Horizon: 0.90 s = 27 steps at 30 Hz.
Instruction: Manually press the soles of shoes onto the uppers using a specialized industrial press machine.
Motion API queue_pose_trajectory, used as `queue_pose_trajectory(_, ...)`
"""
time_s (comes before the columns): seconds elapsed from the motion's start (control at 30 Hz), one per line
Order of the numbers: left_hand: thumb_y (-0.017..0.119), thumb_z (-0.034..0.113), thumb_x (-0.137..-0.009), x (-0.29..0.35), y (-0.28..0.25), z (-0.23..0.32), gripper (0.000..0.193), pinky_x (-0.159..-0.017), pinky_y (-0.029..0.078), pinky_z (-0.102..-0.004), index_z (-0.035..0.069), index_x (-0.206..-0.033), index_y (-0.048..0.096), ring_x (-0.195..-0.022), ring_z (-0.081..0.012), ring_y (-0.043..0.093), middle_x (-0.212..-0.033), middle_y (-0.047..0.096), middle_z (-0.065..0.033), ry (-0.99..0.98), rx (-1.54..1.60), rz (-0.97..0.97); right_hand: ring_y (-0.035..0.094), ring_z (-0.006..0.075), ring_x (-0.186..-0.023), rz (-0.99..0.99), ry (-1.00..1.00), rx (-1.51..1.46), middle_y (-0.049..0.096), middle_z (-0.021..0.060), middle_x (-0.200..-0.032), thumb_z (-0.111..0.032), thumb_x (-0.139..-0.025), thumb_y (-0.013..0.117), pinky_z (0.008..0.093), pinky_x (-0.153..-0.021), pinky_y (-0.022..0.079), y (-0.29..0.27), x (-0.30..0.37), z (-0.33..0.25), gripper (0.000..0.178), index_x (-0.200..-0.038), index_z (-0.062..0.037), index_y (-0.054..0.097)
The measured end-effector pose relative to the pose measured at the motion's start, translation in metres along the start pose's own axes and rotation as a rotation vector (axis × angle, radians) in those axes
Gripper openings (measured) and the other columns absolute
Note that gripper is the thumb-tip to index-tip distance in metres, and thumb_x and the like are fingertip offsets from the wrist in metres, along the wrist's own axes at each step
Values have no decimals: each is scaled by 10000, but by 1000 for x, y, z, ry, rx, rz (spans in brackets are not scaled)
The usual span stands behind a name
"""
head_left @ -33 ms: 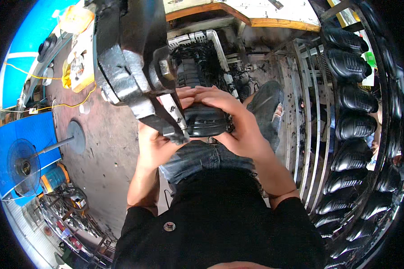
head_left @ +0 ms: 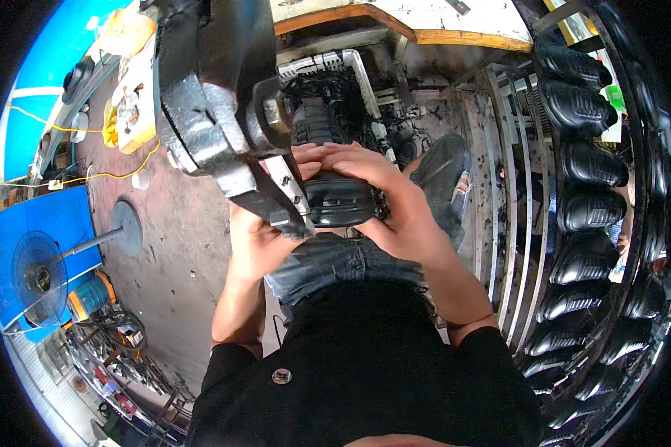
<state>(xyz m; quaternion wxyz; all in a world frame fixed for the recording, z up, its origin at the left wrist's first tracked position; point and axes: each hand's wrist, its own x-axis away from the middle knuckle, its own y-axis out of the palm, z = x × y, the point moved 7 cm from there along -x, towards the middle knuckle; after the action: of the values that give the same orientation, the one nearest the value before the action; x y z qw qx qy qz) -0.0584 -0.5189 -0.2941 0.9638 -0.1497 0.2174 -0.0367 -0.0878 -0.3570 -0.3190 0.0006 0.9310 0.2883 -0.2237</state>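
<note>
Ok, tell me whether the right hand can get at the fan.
Likely not: the right hand holds the black piece, and the fan stands across the floor, beyond the left hand.

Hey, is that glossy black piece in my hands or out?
In: the right hand curls around the right side of the black piece; the left hand sits opposite, partly behind the metal arm.

Bright light registered at the upper left and on the white tabletop [head_left: 477, 18], which approached overexposure. Glare streaked the metal machine arm [head_left: 216, 108] and the black shoes [head_left: 593, 212] at the right. My right hand [head_left: 408, 223] was well lit and reasonably sharp. My black shirt [head_left: 365, 357] recorded near-black, with little detail. Fisheye distortion bent straight edges toward the rim; black vignetting filled the corners.
</note>
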Motion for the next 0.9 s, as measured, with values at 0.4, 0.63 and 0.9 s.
queue_pose_trajectory(0.4, 783, -18, -728, 42, 2, -32, 654, -1074, 440, -428, 10, -1323, 513, -1273, -305, 555, -1368, 575, -195, -232, 386, 188, 620, 303, -1161, -122, -51, 489, 644, 82, -1225, -108, -769, 742, 423, -1027, 468, 3, -33, -48, 544, -1284, -87, 567)
queue_pose_trajectory(0.63, 733, -44, -788, 50, 17, -39, 645, -1075, 409, -354, 0, -1368, 454, -1277, -215, 516, -1351, 556, -122, -272, 533, 177, 608, 300, -1152, -220, 44, 697, 637, 87, -1213, -131, -738, 769, 429, -989, 466, 7, -31, -54, 592, -1295, -94, 569)
queue_pose_trajectory(0.9, 501, 239, -1056, 45, 62, -76, 268, -1116, 380, -408, 36, -1230, 526, -1271, -278, 539, -1351, 569, -195, -517, 803, 186, 616, 334, -1141, 100, 159, 755, 635, 150, -1241, -164, -804, 766, 437, -964, 487, -59, 36, -99, 577, -1332, -61, 557)
